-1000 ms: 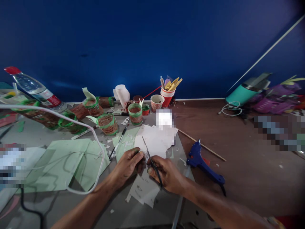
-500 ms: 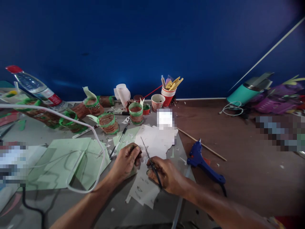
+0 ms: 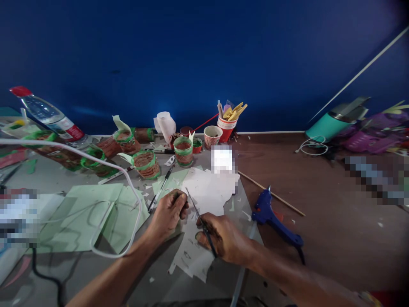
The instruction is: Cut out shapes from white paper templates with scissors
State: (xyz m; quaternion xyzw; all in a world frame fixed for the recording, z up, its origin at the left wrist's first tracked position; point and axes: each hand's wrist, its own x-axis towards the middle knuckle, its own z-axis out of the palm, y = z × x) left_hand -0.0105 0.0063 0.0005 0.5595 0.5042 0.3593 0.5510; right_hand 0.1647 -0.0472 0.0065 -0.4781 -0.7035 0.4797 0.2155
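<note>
My right hand (image 3: 220, 236) is wrapped round thin dark scissors (image 3: 204, 228), whose narrow tip points up and to the left. Just left of the tip, my left hand (image 3: 169, 211) is closed in a pinch; whatever its fingertips hold is hidden or too small to name. Under and beyond the hands lies white paper (image 3: 207, 185) with a ragged edge. A second white piece (image 3: 191, 258) with small pencilled eye shapes is below my hands. A black pen (image 3: 164, 185) rests on pale green paper left of the white sheet.
A blue glue gun (image 3: 277, 221) and a wooden stick (image 3: 287, 204) lie at right. Several brown and green pots (image 3: 146, 165) stand at the back left. A white cable (image 3: 139, 204) loops over green sheets (image 3: 79, 213). Behind are a bottle (image 3: 51, 117) and paper cups (image 3: 212, 137).
The scissors' tip has shifted slightly left and down. My left hand has moved up slightly, still closed. The whole view has shifted a little.
</note>
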